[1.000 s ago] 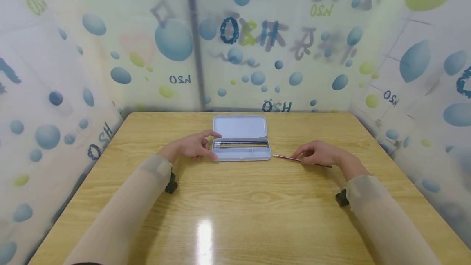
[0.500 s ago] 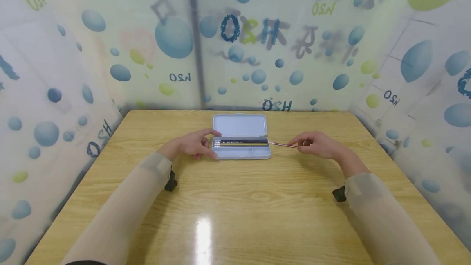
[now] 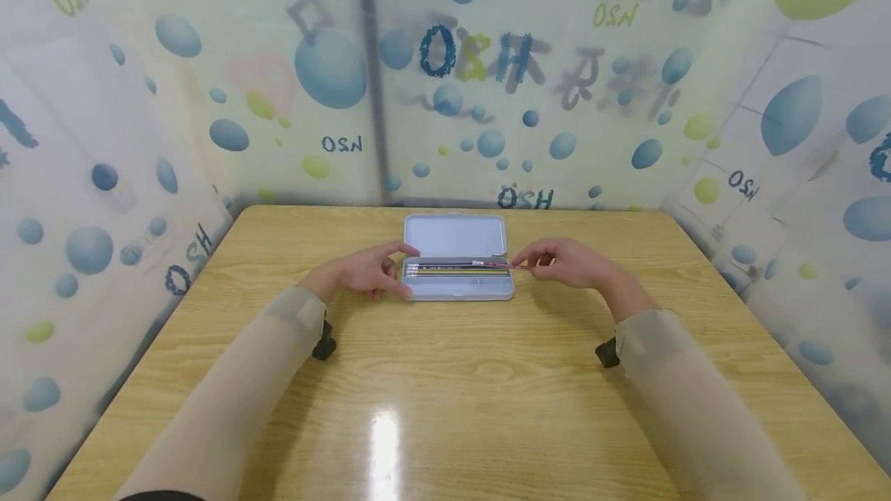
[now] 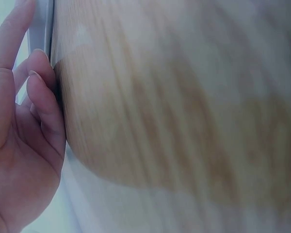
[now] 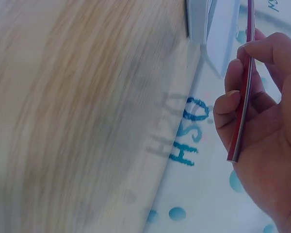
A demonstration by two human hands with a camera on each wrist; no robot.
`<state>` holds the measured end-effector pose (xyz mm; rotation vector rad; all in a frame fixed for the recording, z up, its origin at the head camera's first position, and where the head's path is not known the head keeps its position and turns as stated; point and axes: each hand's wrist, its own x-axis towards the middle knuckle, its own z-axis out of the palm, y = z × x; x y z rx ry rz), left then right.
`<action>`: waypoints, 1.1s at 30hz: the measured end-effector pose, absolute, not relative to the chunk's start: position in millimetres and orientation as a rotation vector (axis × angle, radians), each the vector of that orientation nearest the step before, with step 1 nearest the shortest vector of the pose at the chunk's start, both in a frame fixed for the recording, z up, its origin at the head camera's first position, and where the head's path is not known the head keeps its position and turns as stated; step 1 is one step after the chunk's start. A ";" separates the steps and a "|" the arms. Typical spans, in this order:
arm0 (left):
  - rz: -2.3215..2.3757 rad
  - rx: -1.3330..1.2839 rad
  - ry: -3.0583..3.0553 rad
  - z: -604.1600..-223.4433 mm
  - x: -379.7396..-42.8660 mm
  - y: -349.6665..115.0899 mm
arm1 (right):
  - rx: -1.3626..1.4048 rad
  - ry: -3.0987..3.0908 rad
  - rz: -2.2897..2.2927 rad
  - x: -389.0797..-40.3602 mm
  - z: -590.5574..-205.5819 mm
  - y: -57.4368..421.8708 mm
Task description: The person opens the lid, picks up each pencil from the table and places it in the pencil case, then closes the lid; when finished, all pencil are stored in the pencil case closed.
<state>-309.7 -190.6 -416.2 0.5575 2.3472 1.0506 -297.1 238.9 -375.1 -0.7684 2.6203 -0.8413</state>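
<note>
A pale blue-white pencil case [image 3: 442, 290] lies on the table with its lid [image 3: 455, 235] raised at the back. Several pencils [image 3: 445, 272], dark and yellow, rest in its rear compartment. My left hand [image 3: 365, 270] holds the case's left end, index finger at the rear corner and thumb at the front corner; its other fingers curl in the left wrist view. A dark red striped pencil [image 5: 245, 102] is pinched between my right hand's [image 3: 567, 262] thumb and fingers at the case's right end. Its white-tipped end reaches over the stored pencils.
The wooden table [image 3: 445, 369] extends around the case on all sides. Behind it hangs a patterned curtain [image 3: 445, 99] close to the rear edge. A front compartment with a small divider [image 3: 477, 284] runs along the case.
My right hand has lifted the red pencil off the table and moved left, bringing its white-tipped end over the rear compartment. The left hand and case have stayed put.
</note>
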 end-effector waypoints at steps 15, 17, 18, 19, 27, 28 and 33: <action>1.016 0.553 2.353 -413.0 -308.8 -190.7 | -0.819 2.569 -0.893 -312.9 -381.4 172.3; 1.015 0.554 2.349 -413.9 -309.4 -191.0 | -0.821 2.555 -0.914 -313.8 -383.8 166.0; 1.015 0.555 2.348 -414.3 -309.6 -191.2 | -0.819 2.551 -0.921 -314.3 -385.0 163.3; 1.015 0.554 2.348 -414.0 -309.7 -191.0 | -0.816 2.545 -0.932 -314.4 -385.7 160.9; 1.010 0.544 2.355 -413.0 -309.7 -190.3 | -0.828 2.536 -0.925 -318.6 -393.7 145.9; 1.011 0.547 2.354 -413.3 -309.9 -190.4 | -0.834 2.542 -0.916 -319.0 -394.4 144.5; 1.013 0.553 2.352 -414.4 -310.7 -190.5 | -0.863 2.566 -0.878 -319.9 -397.2 138.7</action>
